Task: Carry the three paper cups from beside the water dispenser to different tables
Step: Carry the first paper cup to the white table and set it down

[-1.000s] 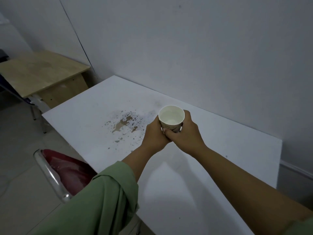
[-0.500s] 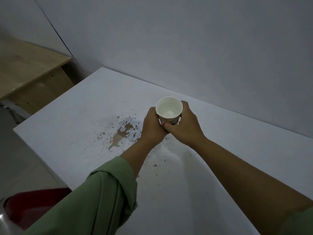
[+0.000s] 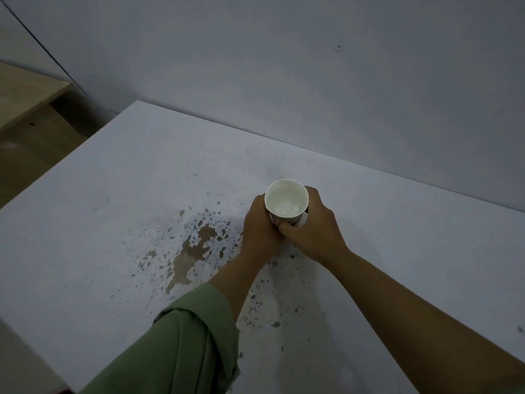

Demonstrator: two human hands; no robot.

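A white paper cup stands upright with liquid in its bottom, held low over or on the white table; I cannot tell if its base touches. My left hand wraps its left side and my right hand wraps its right side, fingers meeting in front. The cup is near the table's middle, toward the back wall. Only this one cup is in view.
A patch of worn, flaked paint lies on the table just left of my hands. A grey wall runs along the table's far edge. A wooden table stands at the far left, with a gap between.
The view has closed in on the white table and the cup with both hands has come lower toward its surface. The red chair has left the view.
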